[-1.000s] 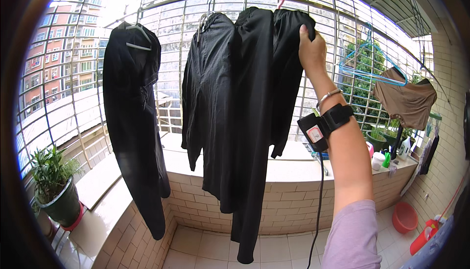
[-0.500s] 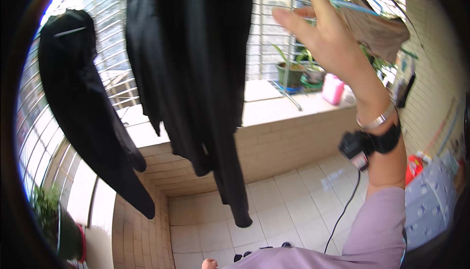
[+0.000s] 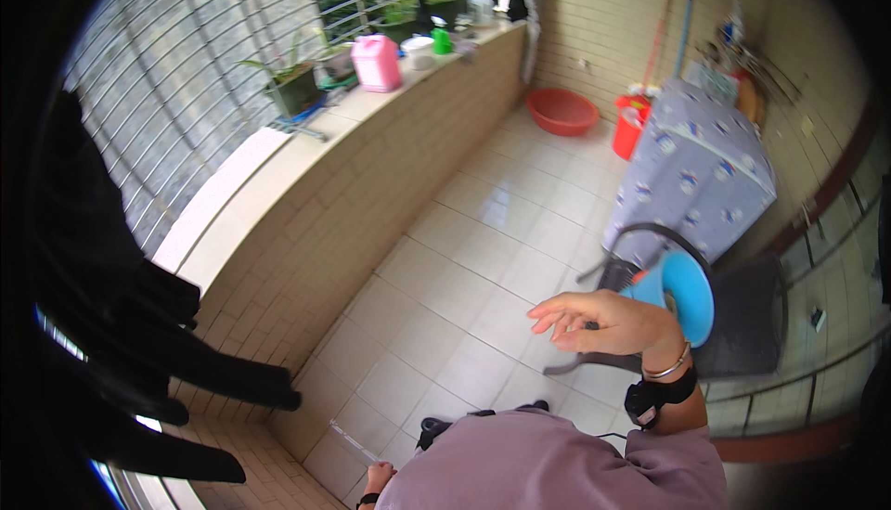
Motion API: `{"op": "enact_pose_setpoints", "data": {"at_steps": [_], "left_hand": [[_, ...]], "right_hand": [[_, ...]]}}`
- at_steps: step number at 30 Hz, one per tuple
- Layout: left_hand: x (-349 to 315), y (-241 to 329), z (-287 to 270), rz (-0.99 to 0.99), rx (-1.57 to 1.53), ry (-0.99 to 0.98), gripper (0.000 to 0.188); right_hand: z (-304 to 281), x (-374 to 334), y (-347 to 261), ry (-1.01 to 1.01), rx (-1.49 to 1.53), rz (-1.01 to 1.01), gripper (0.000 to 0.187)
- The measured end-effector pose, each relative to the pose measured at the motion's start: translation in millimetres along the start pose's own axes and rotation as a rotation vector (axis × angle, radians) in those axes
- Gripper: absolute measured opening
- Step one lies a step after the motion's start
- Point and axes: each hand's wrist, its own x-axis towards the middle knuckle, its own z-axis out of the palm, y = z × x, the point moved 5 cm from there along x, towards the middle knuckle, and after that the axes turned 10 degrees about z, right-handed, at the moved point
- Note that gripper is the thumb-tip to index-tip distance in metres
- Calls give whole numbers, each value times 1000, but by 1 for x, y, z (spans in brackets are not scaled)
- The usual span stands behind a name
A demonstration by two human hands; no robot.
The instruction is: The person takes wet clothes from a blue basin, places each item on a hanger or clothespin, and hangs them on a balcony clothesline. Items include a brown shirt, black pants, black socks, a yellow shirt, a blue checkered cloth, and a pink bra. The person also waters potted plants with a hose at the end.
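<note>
Hands: right (image 3: pixel 608 320) spread empty, left (image 3: pixel 379 478) half hidden, seemingly gripping clear rod (image 3: pixel 353 442).

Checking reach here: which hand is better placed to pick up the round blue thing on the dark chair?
Right. The right hand is open, empty and beside the round blue thing on the dark chair. The left hand is low, farther off, and seems to grip a thin clear rod.
</note>
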Motion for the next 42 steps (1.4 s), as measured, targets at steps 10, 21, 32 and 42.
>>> {"op": "enact_pose_setpoints", "data": {"at_steps": [10,21,32,42], "left_hand": [[49,224,85,93,11,-355,31],[109,360,175,181,273,-588,28],[151,426,183,176,323,-523,25],[28,399,189,-106,309,-391,29]], "right_hand": [[-30,-174,166,480,584,97,35],[-62,-247,283,1151,896,520,30],[-114,-216,441,1122,968,768,37],[-151,-173,640,844,962,1127,72]]}}
